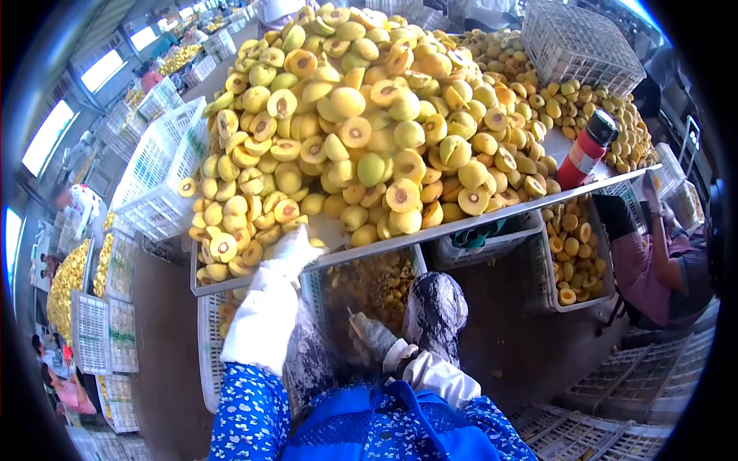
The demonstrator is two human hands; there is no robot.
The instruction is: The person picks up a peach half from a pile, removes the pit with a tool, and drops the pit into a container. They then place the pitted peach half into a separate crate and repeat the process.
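Note:
A large heap of halved yellow peaches (361, 131), some with brown pit cavities showing, covers a metal-edged table (461, 225). At the front edge, my left hand (296, 250) in a white glove reaches in among the lowest halves; its fingers are blurred, and I cannot tell whether they grip one. My right hand (372, 336), in a greyish glove, is lower, between my knees. Its fingers are closed around a thin metal tool (351, 313) that points up. Beneath the table edge, a crate (420, 261) holds small yellow-brown pieces.
A red bottle (586, 150) with a black lid stands on the table's right side. White crates stand left (157, 173) and back right (580, 42). A crate of peach halves (570, 250) is under the table. Another person (661, 257) sits at the right.

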